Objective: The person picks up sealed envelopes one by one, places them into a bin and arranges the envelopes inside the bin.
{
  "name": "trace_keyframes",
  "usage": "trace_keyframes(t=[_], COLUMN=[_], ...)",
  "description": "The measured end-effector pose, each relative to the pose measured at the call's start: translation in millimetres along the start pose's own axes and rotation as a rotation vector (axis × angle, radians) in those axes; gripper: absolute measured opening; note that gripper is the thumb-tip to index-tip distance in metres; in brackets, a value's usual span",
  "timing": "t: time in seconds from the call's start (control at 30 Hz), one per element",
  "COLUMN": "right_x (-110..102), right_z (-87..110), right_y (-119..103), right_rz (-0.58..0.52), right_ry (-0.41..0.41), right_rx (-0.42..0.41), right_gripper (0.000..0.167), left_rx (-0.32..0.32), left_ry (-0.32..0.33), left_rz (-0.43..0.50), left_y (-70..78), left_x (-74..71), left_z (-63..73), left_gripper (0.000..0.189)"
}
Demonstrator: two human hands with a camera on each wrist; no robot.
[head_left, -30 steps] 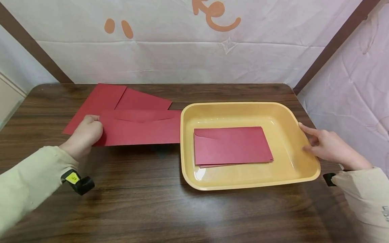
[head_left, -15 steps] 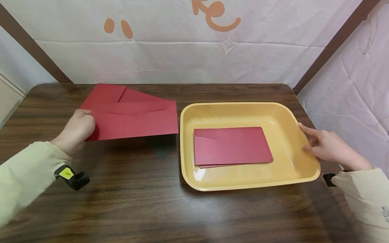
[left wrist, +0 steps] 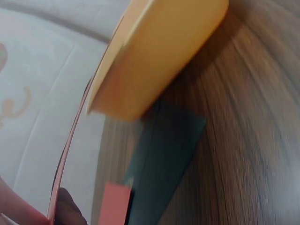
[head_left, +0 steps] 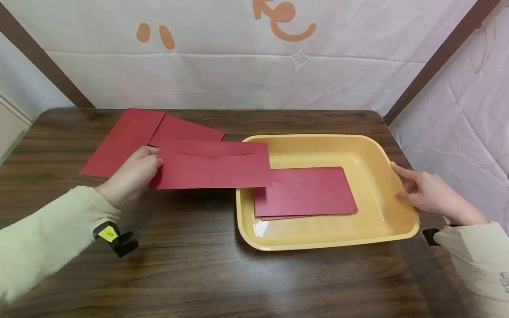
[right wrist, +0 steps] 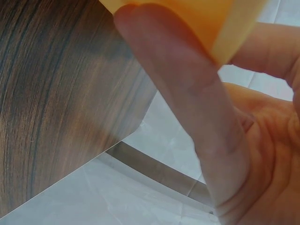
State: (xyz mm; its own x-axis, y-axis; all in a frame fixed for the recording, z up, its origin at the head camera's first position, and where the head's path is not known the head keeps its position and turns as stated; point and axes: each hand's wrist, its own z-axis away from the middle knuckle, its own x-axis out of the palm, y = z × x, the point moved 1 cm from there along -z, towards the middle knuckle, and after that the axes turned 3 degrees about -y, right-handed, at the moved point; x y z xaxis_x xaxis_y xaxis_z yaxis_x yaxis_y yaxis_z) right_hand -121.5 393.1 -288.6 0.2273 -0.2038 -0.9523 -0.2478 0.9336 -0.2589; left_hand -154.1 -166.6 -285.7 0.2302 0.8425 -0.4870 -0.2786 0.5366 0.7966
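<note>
The left hand (head_left: 133, 176) pinches a red envelope (head_left: 210, 168) between thumb and fingers, closed to paper thickness; the envelope extends rightward from this grip, above the left rim of the yellow tray (head_left: 371, 194). The right hand (head_left: 431, 194), farther right, pinches the tray's opposite wall.

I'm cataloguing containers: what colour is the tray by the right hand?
Yellow; the tray shows best in the head view.

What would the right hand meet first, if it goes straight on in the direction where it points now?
The tray, whose right side the right hand holds. Past that side, the line seems to cross inside, perhaps near the envelopes; depth is unclear.
</note>
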Motion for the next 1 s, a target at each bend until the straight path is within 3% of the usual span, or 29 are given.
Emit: trace_keyframes(t=[0.43, 0.63, 1.0], right_x=[1, 1, 2], right_z=[0.7, 0.9, 1.8], right_y=[1, 1, 2], right_rz=[0.002, 0.004, 0.019], right_ry=[-0.004, -0.013, 0.011], right_rx=[0.001, 0.016, 0.004], right_gripper=[0.072, 0.073, 0.072], left_rx=[0.08, 0.103, 0.218], left_ry=[-0.227, -0.296, -0.39], left_rz=[0.109, 0.094, 0.154], left_y=[39.2, 49.9, 64.1], left_x=[52.5, 68.2, 98.8], left_z=[3.5, -1.0, -13.2], left_gripper=[0.056, 0.062, 0.059])
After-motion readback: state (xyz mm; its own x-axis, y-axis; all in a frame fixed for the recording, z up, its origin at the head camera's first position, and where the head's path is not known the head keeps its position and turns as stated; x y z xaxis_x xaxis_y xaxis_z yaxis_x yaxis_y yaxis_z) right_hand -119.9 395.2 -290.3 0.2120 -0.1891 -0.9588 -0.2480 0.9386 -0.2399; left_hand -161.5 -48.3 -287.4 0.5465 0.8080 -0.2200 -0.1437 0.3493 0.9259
